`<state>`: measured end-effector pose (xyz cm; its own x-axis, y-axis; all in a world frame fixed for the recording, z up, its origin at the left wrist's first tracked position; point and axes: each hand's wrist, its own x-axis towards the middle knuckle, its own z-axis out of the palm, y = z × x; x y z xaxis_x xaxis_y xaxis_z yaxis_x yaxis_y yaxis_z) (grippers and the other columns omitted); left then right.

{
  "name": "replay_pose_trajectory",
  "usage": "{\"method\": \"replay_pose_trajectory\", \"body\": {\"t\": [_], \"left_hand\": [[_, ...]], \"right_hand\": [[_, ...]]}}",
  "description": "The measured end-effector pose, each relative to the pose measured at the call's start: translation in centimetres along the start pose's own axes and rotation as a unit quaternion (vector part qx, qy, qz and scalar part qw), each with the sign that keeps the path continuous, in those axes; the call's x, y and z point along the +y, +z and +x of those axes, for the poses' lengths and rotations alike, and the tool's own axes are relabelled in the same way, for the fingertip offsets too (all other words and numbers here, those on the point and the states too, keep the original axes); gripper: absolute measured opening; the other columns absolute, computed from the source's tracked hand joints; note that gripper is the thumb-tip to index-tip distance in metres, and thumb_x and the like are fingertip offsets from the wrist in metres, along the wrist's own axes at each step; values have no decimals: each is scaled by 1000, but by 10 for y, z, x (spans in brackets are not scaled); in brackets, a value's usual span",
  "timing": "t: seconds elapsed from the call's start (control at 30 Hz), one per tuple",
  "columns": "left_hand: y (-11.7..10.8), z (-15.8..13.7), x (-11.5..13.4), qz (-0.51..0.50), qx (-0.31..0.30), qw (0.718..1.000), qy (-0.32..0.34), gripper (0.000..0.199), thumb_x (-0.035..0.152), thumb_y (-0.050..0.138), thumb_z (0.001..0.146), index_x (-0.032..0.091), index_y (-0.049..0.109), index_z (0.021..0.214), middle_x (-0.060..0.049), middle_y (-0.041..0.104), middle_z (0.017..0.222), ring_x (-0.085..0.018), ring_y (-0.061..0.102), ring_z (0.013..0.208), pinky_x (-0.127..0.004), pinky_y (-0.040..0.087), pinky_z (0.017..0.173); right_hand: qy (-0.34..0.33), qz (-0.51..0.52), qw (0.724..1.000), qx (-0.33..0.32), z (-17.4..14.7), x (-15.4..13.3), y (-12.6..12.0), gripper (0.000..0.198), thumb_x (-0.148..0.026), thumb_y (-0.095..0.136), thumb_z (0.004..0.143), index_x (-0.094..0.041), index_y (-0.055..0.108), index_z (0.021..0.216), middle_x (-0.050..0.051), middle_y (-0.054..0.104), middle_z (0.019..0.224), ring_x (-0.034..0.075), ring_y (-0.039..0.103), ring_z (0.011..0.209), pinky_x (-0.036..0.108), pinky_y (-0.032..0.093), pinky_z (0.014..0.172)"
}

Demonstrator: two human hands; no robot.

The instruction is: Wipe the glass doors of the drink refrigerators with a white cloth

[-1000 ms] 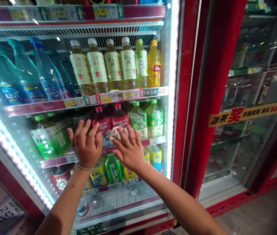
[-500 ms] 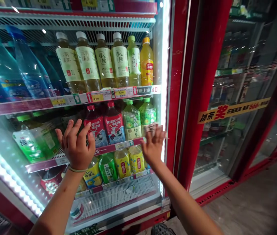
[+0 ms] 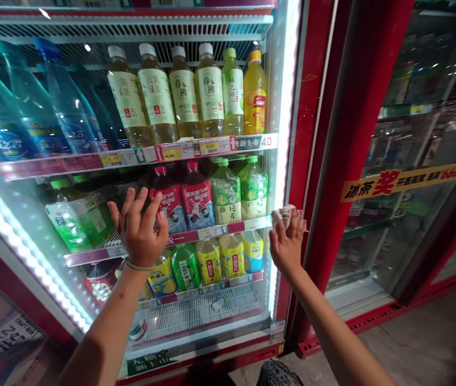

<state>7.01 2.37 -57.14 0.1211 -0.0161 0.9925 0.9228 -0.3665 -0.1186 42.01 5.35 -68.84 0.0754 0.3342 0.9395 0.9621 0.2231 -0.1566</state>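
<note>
Red framing surrounded a lit drinks fridge (image 3: 310,107) that took up most of the view, with a second glass-fronted cabinet (image 3: 381,80) standing beside it and a stretch of grey floor (image 3: 409,343) below. At the lower left sat a pink and white carton (image 3: 2,338). Inside the fridge, large blue bottles (image 3: 75,107) leaned at the upper left, pale-labelled tea bottles (image 3: 212,96) ran along the same shelf, and red-labelled bottles (image 3: 198,198) stood on the one beneath. Before these lower bottles the left hand (image 3: 141,230) was raised, fingers spread wide and slightly bent, with nothing seen in its hold. Over by the fridge's right edge, the right hand (image 3: 288,249) reached up, its fingers lying across a pale, crumpled cloth (image 3: 282,210); whether they pinched it or merely covered it could not be told. Round the left wrist went a thin band (image 3: 140,267).
</note>
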Motion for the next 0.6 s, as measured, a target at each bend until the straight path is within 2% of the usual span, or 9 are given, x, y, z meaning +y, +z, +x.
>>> {"method": "replay_pose_trajectory", "body": {"t": [0.07,0.13,0.2,0.3,0.4,0.5,0.57,0.6], "left_hand": [[1,1,2,3,-5,1000,-16,42,24,58,95,27,67,136,-11,60,149,-31,44,149,-62,15,130],[0,3,2,9,-12,1000,-19,39,25,57,95,27,69,132,-10,62,147,-31,46,148,-62,17,130],[-4,4,-1,14,-22,1000,-7,39,24,55,96,28,69,132,-8,62,146,-29,47,147,-62,18,129],[-16,0,-16,9,-46,999,18,41,22,51,98,27,66,136,-10,58,151,-27,45,149,-58,29,127],[-36,-13,-40,18,-45,999,17,41,22,52,99,24,65,137,-12,54,154,-27,40,152,-51,38,123],[-53,-27,-61,54,-19,998,7,43,21,54,98,23,63,140,-15,54,153,-29,39,152,-54,33,125],[-60,-33,-70,68,-19,998,3,45,22,56,97,23,61,142,-15,55,152,-30,40,152,-55,30,127],[-62,-35,-73,69,-25,997,-3,46,23,56,97,24,61,142,-15,55,152,-30,40,152,-55,29,127]], "right_hand": [[36,24,999,3,-2,-8,2,62,-36,38,106,-33,21,165,4,-9,176,36,-4,162,74,23,124],[16,44,999,2,-2,-43,7,65,-36,43,105,-35,20,165,4,-11,176,37,-6,162,75,22,124],[-46,62,997,-4,-2,-93,11,62,-38,50,103,-39,29,162,2,-2,176,36,-5,162,72,22,125],[-127,81,989,-1,2,-171,17,53,-44,58,99,-40,47,150,1,22,173,33,0,163,66,22,128],[-181,93,979,12,7,-228,21,49,-51,59,98,-38,54,145,1,36,168,31,7,163,61,20,130],[-247,110,963,4,8,-243,22,51,-53,56,100,-35,52,148,-1,36,168,29,16,162,55,20,132],[-262,118,957,-28,10,-227,18,52,-51,56,100,-39,48,150,-5,34,169,26,21,160,53,23,132],[-247,120,960,-45,15,-214,15,52,-50,56,100,-42,47,151,-6,32,170,26,22,160,54,23,131]]}}
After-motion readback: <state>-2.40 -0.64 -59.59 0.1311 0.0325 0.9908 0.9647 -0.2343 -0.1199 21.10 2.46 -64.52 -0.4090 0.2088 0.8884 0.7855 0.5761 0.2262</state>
